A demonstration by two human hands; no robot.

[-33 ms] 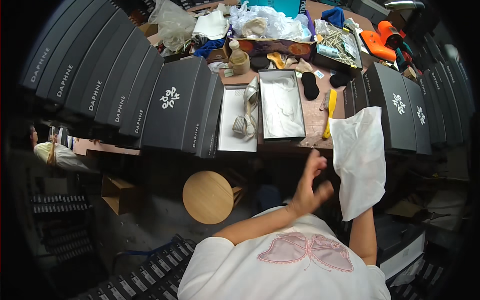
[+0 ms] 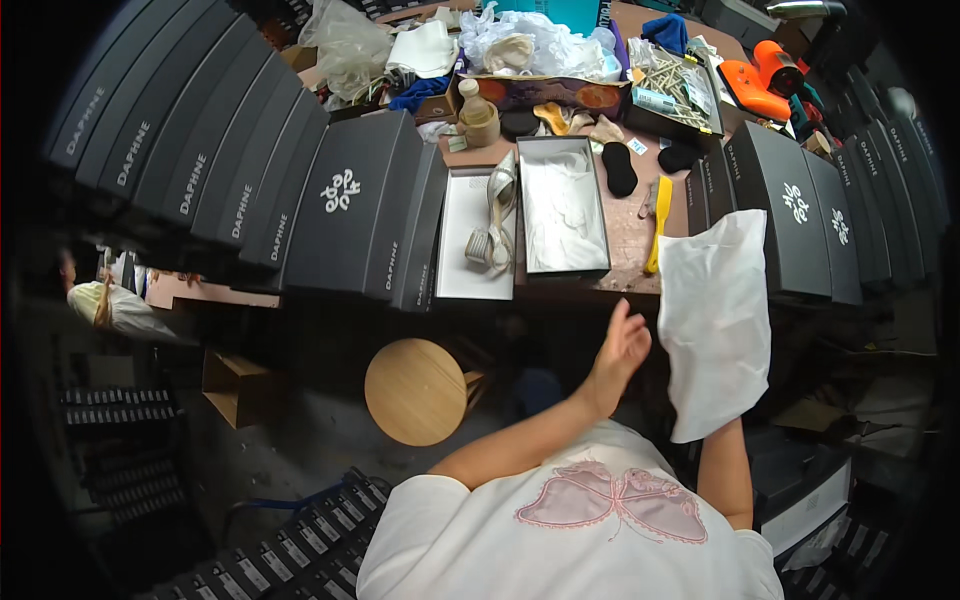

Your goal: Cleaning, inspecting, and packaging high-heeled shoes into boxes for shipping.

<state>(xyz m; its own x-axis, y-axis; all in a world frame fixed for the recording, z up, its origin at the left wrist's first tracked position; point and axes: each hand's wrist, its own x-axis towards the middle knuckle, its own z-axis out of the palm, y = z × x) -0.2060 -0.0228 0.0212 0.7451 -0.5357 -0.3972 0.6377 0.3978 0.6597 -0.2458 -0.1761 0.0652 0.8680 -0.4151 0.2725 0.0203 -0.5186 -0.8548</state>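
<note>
I've got L hand [image 2: 622, 352] empty, fingers apart, just left of the white sheet [image 2: 715, 325], long axis fore-aft nr table [image 2: 628, 225]; R hand's nearer, hidden by it, grip can't tell.

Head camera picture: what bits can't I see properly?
In the head view:
Right hand: hidden by the white sheet, so its grip can't be told.
Anything under the crumpled white wrapping: covered by it.
Insides of the dark boxes: their walls hide them.
</note>
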